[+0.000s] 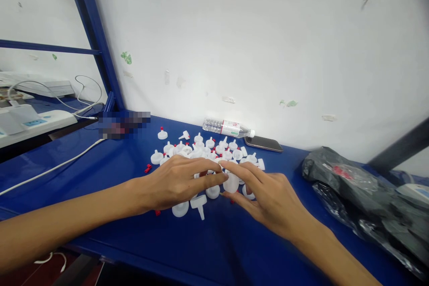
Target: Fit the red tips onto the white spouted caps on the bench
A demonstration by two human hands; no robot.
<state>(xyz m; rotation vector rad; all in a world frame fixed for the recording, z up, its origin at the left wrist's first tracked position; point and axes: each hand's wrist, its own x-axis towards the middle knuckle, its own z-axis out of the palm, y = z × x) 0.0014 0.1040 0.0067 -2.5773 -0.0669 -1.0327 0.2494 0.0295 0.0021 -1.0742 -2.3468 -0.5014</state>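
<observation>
My right hand grips a white nozzle cap between its thumb and fingers, the cap's wide round base toward me. My left hand meets it from the left, thumb and fingertips pinched together at the cap's upper edge. Whatever the left fingertips hold, if anything, is hidden. Beneath and behind both hands lies a loose pile of similar white nozzle caps, some with small red tips. Closer to me, one white spout cap lies tipped on its side, partly beside a round white cap.
On the blue table, a clear plastic bottle lies by the wall beside a phone. A dark plastic bag sits at right. A white cable crosses the left side; a power strip lies beyond. Loose red tips lie left.
</observation>
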